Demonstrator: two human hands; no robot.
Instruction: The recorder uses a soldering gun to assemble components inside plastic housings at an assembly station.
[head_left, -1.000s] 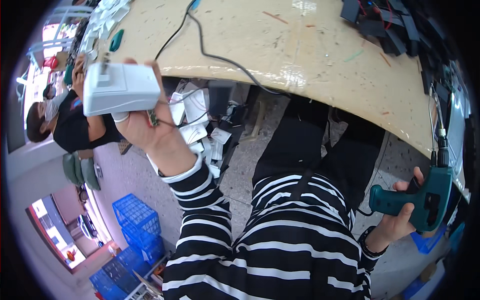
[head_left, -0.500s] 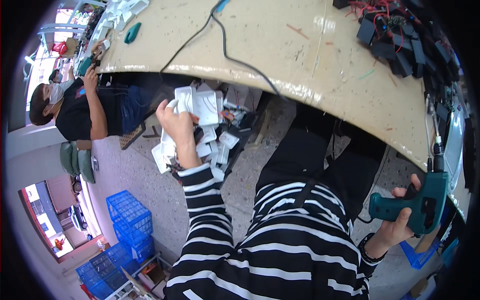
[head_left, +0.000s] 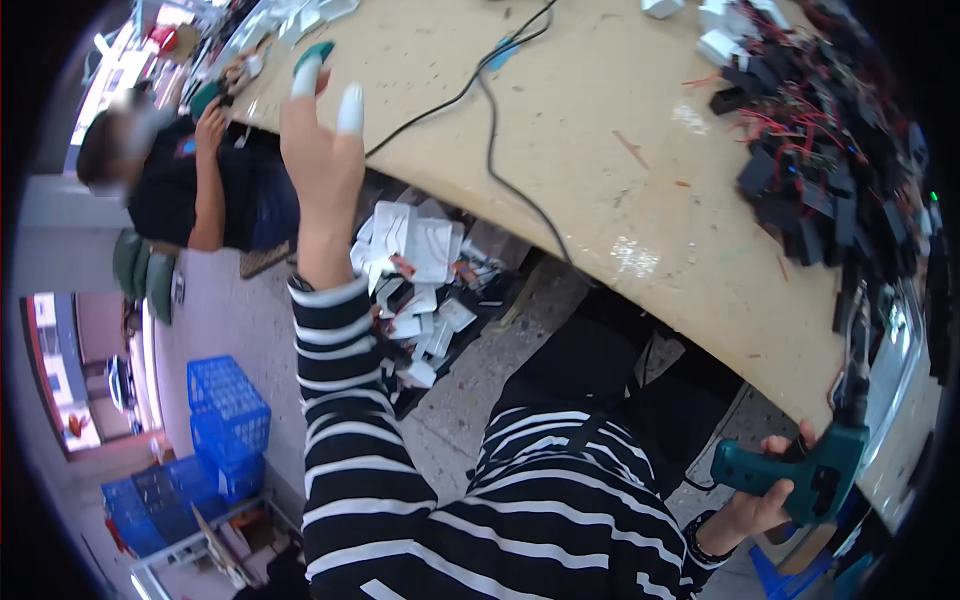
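Observation:
My left hand (head_left: 325,165) reaches over the table's far left part, fingers apart, with white finger covers on two of them. One covered fingertip overlaps a small teal object (head_left: 318,50); whether they touch I cannot tell. At the lower right, my right hand (head_left: 765,505) is wrapped around a teal pistol-shaped electric screwdriver (head_left: 830,470) with a dark nose pointing away from me. Below the table edge, by my left forearm, lies a heap of white plastic trays (head_left: 430,250) with wires and small parts among them.
The tan table (head_left: 600,150) carries a black cable (head_left: 493,160) and a pile of black boxes with red wires (head_left: 800,180). A co-worker (head_left: 170,190) is at the far left. Blue crates (head_left: 230,400) stand on the floor at left.
My left hand has moved up from the tray heap to over the table, near the small teal object. The view has shifted; my right hand still holds the screwdriver.

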